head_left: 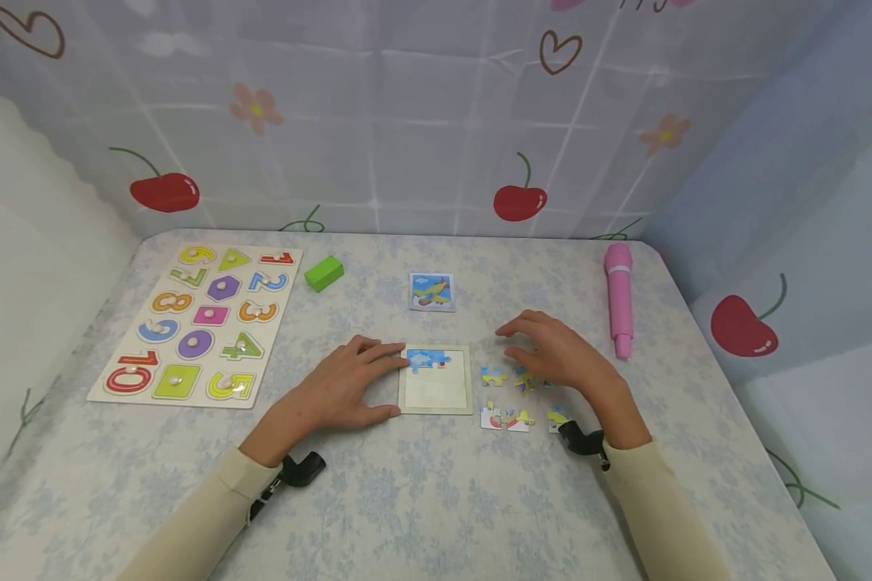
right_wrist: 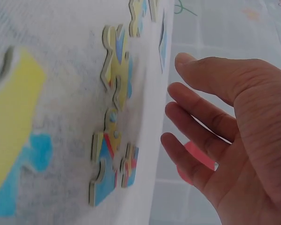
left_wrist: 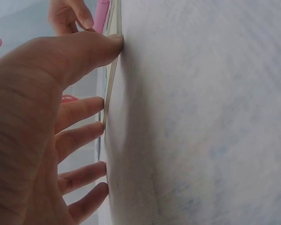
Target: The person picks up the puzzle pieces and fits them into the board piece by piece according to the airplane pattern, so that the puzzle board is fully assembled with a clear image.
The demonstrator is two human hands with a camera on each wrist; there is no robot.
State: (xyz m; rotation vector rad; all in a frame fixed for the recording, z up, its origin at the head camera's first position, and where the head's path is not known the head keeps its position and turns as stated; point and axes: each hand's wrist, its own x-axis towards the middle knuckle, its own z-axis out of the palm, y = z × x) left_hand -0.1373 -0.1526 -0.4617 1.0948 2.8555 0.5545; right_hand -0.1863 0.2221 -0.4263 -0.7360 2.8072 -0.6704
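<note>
My left hand (head_left: 337,386) rests at the left side of a square puzzle tray (head_left: 436,397). Its thumb touches the near left part of the frame, and its straight fingers reach the upper left, as the left wrist view also shows. Blue sky jigsaw pieces (head_left: 427,359) lie along the top inside the tray. To the right, my right hand (head_left: 552,347) hovers with loosely bent fingers and nothing between them. Below it are several loose jigsaw pieces (head_left: 505,419), partly covered by the hand in the head view. Yellow and blue pieces (right_wrist: 118,65) show in the right wrist view.
A picture card of an airplane (head_left: 432,292) lies behind the tray. At left are a number-and-shape board (head_left: 207,335) and a green block (head_left: 324,273). A pink microphone-like stick (head_left: 619,298) lies at right. A printed curtain (head_left: 407,121) hangs behind the table.
</note>
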